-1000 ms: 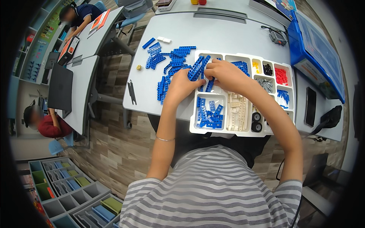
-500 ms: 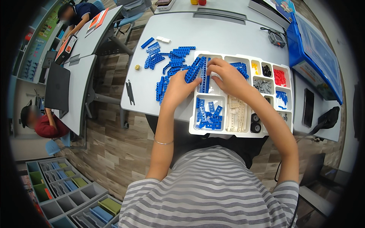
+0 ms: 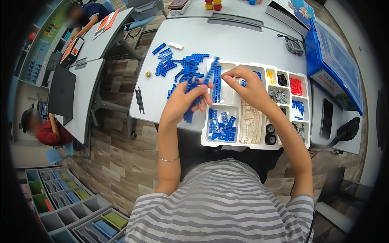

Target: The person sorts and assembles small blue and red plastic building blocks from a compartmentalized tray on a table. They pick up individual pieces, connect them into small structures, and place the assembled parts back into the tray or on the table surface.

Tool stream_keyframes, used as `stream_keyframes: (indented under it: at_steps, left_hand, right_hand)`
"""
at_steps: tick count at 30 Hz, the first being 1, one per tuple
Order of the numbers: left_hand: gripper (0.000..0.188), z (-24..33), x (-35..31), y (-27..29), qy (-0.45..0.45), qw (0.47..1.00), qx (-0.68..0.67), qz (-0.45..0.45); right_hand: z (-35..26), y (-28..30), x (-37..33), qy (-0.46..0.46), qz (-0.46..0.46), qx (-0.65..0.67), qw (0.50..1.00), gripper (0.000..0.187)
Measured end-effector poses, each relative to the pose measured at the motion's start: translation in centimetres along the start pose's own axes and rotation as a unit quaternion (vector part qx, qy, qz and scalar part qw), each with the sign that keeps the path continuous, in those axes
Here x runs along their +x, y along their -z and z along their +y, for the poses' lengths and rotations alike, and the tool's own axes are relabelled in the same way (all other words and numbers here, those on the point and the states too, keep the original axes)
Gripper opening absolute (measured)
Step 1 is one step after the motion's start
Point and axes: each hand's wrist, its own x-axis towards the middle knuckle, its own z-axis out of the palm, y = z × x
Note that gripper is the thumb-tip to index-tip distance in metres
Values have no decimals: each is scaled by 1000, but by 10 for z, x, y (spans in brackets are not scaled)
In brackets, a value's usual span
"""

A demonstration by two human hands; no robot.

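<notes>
My left hand [image 3: 178,103] is closed around several blue building beams [image 3: 212,69], blurred by motion, at the tray's left edge. One beam slants up past the fingertips; others stick out above and below the hand. My right hand [image 3: 250,86] hovers over the white sorting tray [image 3: 236,144], its thumb and fingertips drawn together with nothing visible between them. Just left of those fingertips, long blue beams [image 3: 216,87] lie upright in the tray's upper left compartment. More blue beams [image 3: 184,67] are piled on the table beyond my left hand, partly hidden by it.
Small blue parts [image 3: 223,128], cream beams [image 3: 250,121], black wheels [image 3: 270,139] and red pieces [image 3: 296,86] fill other compartments. A blue bin [image 3: 334,67] stands at right. Black rods [image 3: 139,100] and a yellow piece [image 3: 148,74] lie left. Two people sit at tables further left.
My left hand has moved down and left, taking blue beams away from the tray's upper left compartment. My right hand has come off the beams there and shifted slightly down.
</notes>
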Motion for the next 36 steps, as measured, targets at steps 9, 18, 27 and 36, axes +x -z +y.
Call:
stream_keyframes:
  at_steps: [9,18,27,36]
  left_hand:
    - [29,-5,-3,-18,16,992,114,58]
    - [29,-18,-10,-12,5,992,99,77]
    - [29,-23,-15,0,9,994,76,73]
    - [17,26,-94,-41,-233,928,-234,-174]
  right_hand:
    - [-18,4,19,-267,-61,149,950,31]
    - [-15,-30,36,-161,-108,-320,927,22]
    - [-27,-13,40,-308,-195,-108,925,23]
    - [-30,8,24,-276,-149,-95,945,25]
